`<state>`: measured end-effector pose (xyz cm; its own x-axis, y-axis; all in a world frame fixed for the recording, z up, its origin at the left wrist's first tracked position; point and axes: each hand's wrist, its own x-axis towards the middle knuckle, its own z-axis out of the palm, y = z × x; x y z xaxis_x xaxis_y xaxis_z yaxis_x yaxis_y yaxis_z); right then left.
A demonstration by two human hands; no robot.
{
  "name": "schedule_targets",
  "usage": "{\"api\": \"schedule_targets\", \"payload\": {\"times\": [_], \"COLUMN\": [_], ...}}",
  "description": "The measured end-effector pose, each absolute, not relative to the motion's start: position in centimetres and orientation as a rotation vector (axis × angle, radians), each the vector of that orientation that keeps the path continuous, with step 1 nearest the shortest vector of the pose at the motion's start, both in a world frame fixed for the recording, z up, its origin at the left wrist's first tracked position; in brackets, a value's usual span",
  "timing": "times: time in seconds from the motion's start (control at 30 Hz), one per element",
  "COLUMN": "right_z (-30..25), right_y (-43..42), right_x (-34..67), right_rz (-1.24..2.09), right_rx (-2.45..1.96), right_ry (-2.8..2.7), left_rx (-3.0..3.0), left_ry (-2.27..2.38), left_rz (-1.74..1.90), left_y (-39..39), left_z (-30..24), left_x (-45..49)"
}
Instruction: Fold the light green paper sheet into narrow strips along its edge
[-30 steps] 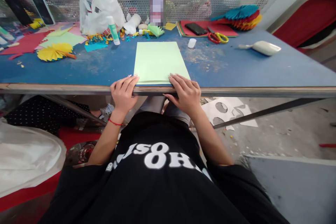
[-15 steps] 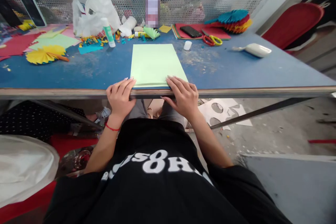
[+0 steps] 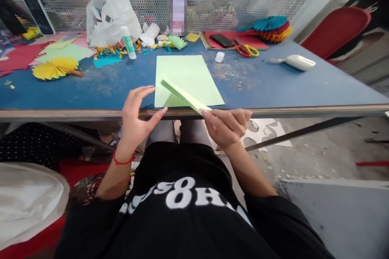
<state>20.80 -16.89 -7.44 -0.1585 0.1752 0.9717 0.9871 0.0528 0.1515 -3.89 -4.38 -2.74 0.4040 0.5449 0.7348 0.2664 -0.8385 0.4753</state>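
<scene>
While the right hand (image 3: 226,125) pinches the near end of a folded light-green strip (image 3: 184,96) raised above the green paper sheet (image 3: 188,77) on the blue table (image 3: 273,85), the left hand (image 3: 135,119) hovers open beside it, fingers spread.
</scene>
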Motion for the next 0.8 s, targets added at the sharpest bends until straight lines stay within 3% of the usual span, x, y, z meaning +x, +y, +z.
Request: {"api": "schedule_targets", "payload": {"times": [0.2, 0.3, 0.53, 0.63, 0.73, 0.8], "right_z": [-5.6, -5.3, -2.4, -0.4, 0.5, 0.3], "right_y": [-15.6, -15.2, -14.3, -11.1, -5.9, -2.2], "right_x": [17.6, 17.0, 20.2, 22.9, 25.2, 26.0], "right_rz": [-1.292, -1.280, -1.184, -0.910, -0.514, -0.191], "right_rx": [-1.016, -0.941, -1.072, -1.260, -1.337, -1.311], "right_ry": [-1.593, -1.677, -1.883, -1.983, -2.120, -2.043], "left_rx": [2.013, 1.961, 2.308, 2.615, 2.697, 2.779], "left_ry": [0.487, 0.541, 0.747, 0.956, 1.090, 0.880], "left_rz": [1.086, 1.101, 1.048, 0.860, 1.148, 1.259], "left_y": [-6.0, -6.6, -2.3, 0.9, 1.3, -0.6], "left_z": [-1.4, -0.8, 1.5, 2.4, 3.3, 3.9], "left_x": [-0.6, 0.5, 1.1, 2.1, 3.9, 5.8]}}
